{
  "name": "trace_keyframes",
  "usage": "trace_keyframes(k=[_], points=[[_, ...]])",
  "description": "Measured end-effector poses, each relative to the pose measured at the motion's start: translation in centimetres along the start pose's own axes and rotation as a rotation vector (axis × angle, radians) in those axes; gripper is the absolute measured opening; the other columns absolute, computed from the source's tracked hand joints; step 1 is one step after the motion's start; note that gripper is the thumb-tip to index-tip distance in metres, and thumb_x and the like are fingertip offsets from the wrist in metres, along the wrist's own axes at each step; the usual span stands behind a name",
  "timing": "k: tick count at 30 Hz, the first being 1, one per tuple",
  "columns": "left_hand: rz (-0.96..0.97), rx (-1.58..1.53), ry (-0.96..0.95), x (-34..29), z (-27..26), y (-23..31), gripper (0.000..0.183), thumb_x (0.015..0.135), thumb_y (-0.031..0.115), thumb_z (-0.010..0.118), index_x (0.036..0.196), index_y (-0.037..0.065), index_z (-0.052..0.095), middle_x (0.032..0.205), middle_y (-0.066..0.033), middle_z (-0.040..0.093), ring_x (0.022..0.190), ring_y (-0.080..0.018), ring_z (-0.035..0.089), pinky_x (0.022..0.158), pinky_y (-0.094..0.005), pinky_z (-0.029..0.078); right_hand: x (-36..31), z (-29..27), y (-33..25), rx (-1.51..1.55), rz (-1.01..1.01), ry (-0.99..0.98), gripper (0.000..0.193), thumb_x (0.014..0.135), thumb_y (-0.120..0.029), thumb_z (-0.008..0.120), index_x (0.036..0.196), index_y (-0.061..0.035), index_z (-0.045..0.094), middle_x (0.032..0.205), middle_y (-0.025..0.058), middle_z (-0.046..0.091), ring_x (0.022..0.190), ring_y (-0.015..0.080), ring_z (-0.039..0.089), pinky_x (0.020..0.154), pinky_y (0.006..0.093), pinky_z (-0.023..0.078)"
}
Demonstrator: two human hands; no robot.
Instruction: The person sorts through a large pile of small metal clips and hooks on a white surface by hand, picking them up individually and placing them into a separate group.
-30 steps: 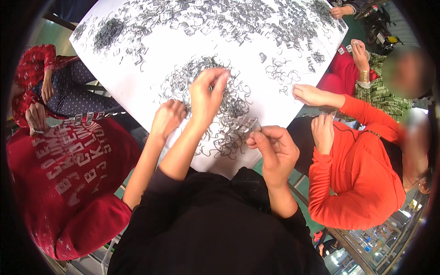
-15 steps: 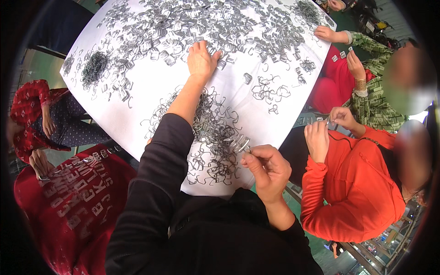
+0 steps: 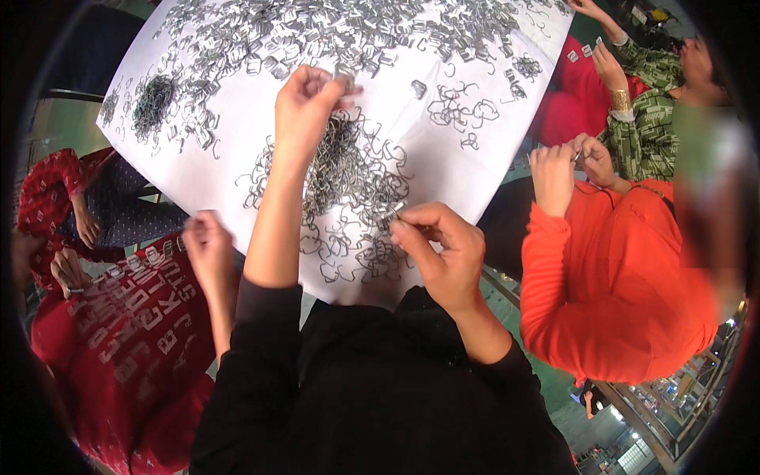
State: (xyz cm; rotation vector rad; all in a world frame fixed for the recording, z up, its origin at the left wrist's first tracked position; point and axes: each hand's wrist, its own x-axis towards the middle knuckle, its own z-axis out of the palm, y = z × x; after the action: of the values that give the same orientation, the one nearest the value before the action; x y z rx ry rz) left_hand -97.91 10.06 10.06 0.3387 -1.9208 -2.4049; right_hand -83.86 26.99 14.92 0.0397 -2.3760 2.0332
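Note:
My left hand (image 3: pixel 305 107) is raised over the white table (image 3: pixel 443 170), its thumb and fingers pinched on a small metal buckle (image 3: pixel 343 77) that is partly hidden and blurred. Below and nearer to me lies a loose heap of bent wire hooks (image 3: pixel 336 170). At the right edge of that heap my right hand (image 3: pixel 450 249) is closed, with thumb and index finger gripping another shiny metal buckle (image 3: pixel 393 211), seen nearly edge-on. A wide spread of flat metal buckles (image 3: pixel 332 36) covers the far part of the table.
Smaller groups of hooks (image 3: pixel 463 107) lie at right, and a dense dark clump (image 3: pixel 154 107) at far left. A co-worker in an orange top (image 3: pixel 602 277) sits close at right. At left, another person's hand (image 3: pixel 210 253) is near my left arm.
My left hand has lifted off the far buckles, come nearer and closed from spread fingers to a pinch. The neighbour's hand at left has come into sight.

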Motion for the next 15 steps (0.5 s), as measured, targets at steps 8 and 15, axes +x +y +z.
trace_keyframes(k=[8,15], points=[[-0.004,0.094,-0.134,-14.3,-2.0,5.3,0.021,0.085,0.002,0.063,0.105,-0.004,0.059,0.083,-0.0051,0.066,0.073,-0.0064,0.059,0.066,-0.0184,0.046,-0.8,1.9,-1.0,0.000,-0.039,-0.075,0.009,0.081,-0.005,0.068,0.081,0.0004,0.061,0.071,0.0069,0.064,0.059,0.0123,0.062,0.054,0.0241,0.050],[0.267,0.354,0.000,-17.1,-2.9,6.4,0.017,0.077,0.002,0.069,0.094,0.004,0.070,0.081,-0.0037,0.065,0.071,-0.0083,0.060,0.062,-0.0215,0.047,-1.8,3.8,-2.4,0.033,-0.057,-0.123,0.008,0.081,-0.004,0.067,0.081,0.0021,0.062,0.066,0.0070,0.063,0.058,0.0091,0.059,0.054,0.0235,0.047]])
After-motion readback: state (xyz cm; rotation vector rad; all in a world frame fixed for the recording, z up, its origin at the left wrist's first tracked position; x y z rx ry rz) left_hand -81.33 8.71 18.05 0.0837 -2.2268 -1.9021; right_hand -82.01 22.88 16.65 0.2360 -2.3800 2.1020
